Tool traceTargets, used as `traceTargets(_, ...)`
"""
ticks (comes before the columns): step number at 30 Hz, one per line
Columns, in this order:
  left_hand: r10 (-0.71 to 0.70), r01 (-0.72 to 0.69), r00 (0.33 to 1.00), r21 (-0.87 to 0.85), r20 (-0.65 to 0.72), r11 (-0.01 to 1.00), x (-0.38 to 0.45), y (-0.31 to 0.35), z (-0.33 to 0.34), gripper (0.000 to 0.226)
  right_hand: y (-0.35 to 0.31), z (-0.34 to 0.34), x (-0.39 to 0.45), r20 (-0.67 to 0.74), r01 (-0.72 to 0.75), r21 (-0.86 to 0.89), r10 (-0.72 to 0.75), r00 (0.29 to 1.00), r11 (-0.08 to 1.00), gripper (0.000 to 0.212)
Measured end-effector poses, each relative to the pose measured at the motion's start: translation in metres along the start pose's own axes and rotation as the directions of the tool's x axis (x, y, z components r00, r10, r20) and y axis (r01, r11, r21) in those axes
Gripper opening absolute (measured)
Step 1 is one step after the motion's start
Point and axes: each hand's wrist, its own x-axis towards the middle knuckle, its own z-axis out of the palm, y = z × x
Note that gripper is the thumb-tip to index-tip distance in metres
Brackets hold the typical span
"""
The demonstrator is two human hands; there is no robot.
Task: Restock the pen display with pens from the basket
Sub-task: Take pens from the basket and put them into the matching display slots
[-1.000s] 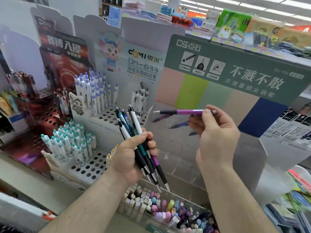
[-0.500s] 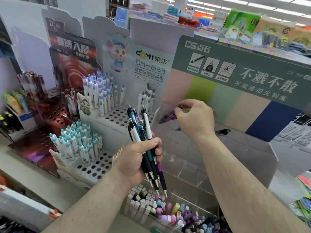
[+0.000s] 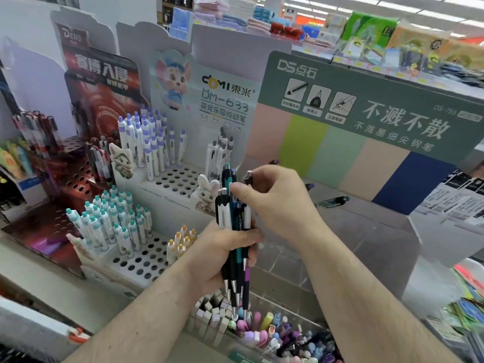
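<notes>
My left hand (image 3: 225,255) grips a bundle of pens (image 3: 235,224), upright with the tips pointing down. Black, teal, white and purple barrels show in it. My right hand (image 3: 277,203) is at the top of the bundle, and its fingertips pinch the upper end of one dark pen (image 3: 248,178). Behind my hands stands the pen display (image 3: 366,121) with a green header and pastel colour stripes. Its clear tiered tray (image 3: 374,231) holds a teal pen (image 3: 332,201) and two purple pens (image 3: 310,186), lying down. No basket is in view.
To the left, a white perforated stand (image 3: 167,179) holds white pens with purple, grey and teal caps. A red display (image 3: 102,95) stands further left. A clear box of erasers and small pens (image 3: 262,334) sits below my hands. Stacked goods fill the shelf behind.
My right hand carried a purple pen to the clear tray, left it there, and came back to the bundle, where it now pinches another pen. My left hand stayed on the bundle.
</notes>
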Motion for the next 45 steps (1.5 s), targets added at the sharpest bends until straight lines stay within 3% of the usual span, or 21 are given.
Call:
traceTargets(4, -0.048, 0.046, 0.999, -0.071, -0.018, 0.996, -0.001, -0.004, 0.004, 0.024, 0.016, -0.008, -0.013, -0.115, -0.030, 0.253, 0.060, 0.992, 0.967, 0.008)
traceTargets(8, -0.102, 0.082, 0.992, -0.238, -0.073, 0.968, 0.001, -0.007, 0.007, 0.025, 0.025, -0.025, -0.029, -0.326, 0.022, 0.529, 0.179, 0.928, 0.848, 0.020)
traceTargets(13, -0.082, 0.027, 0.989, -0.394, -0.124, 0.919, 0.009, -0.014, 0.020, 0.021, 0.040, -0.035, -0.047, -0.490, 0.073, 0.587, 0.281, 0.825, 0.806, 0.017)
traceTargets(18, -0.053, -0.004, 0.993, -0.487, -0.104, 0.873, 0.019, -0.017, 0.040, 0.015, 0.051, -0.051, -0.057, -0.541, 0.103, 0.648, 0.361, 0.759, 0.755, 0.009)
traceTargets(20, -0.063, 0.013, 0.994, -0.474, -0.089, 0.880, 0.023, -0.019, 0.046, 0.015, 0.055, -0.069, -0.060, -0.662, 0.209, 0.628, 0.372, 0.651, 0.750, 0.008)
traceTargets(24, -0.070, 0.028, 0.994, -0.426, -0.082, 0.904, 0.028, -0.024, 0.051, 0.016, 0.066, -0.116, -0.062, -0.900, 0.360, 0.398, 0.285, 0.329, 0.844, 0.006)
traceTargets(27, -0.060, 0.026, 0.996, -0.399, -0.073, 0.917, 0.030, -0.027, 0.054, 0.017, 0.083, -0.129, -0.056, -0.952, 0.276, 0.257, 0.194, 0.238, 0.926, 0.010)
traceTargets(29, -0.060, 0.030, 0.996, -0.389, -0.067, 0.921, 0.030, -0.028, 0.056, 0.018, 0.094, -0.127, -0.050, -0.960, 0.187, 0.186, 0.137, 0.246, 0.965, 0.014)
traceTargets(30, -0.059, 0.030, 0.996, -0.388, -0.062, 0.921, 0.029, -0.028, 0.057, 0.018, 0.098, -0.124, -0.047, -0.953, 0.134, 0.153, 0.111, 0.282, 0.979, 0.015)
traceTargets(35, -0.045, 0.026, 0.998, -0.371, -0.042, 0.928, 0.028, -0.028, 0.056, 0.017, 0.106, -0.105, -0.037, -0.795, -0.111, 0.027, 0.088, 0.600, 0.993, 0.010)
traceTargets(37, -0.042, 0.026, 0.998, -0.358, -0.036, 0.933, 0.027, -0.027, 0.054, 0.017, 0.108, -0.101, -0.036, -0.732, -0.185, -0.036, 0.100, 0.674, 0.982, 0.008)
traceTargets(39, -0.043, 0.031, 0.999, -0.352, -0.028, 0.935, 0.025, -0.026, 0.052, 0.018, 0.110, -0.100, -0.036, -0.708, -0.231, -0.106, 0.090, 0.701, 0.967, 0.009)
traceTargets(42, -0.042, 0.029, 0.999, -0.339, -0.030, 0.940, 0.023, -0.024, 0.046, 0.019, 0.105, -0.100, -0.036, -0.741, -0.311, -0.221, 0.048, 0.670, 0.925, 0.016)
traceTargets(45, -0.033, 0.015, 0.998, -0.340, -0.048, 0.940, 0.021, -0.021, 0.039, 0.019, 0.081, -0.090, -0.028, -0.738, -0.163, -0.313, -0.131, 0.662, 0.936, 0.021)
